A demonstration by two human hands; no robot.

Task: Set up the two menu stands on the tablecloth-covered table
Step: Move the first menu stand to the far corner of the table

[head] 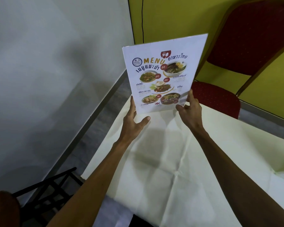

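Note:
A white menu stand [162, 74] printed with food photos and the word MENU stands upright near the far left corner of the cream tablecloth [179, 161]. My left hand [134, 118] holds its lower left edge, fingers behind the sheet and thumb spread out in front. My right hand [189, 108] grips the lower right corner between thumb and fingers. The stand's bottom edge is at the cloth; I cannot tell whether it rests on it. Only one menu stand is in view.
A red padded chair [233, 66] with a gold frame stands past the table's far edge against a yellow wall. A grey wall runs along the left. A dark chair frame [47, 190] sits at the lower left beside the table.

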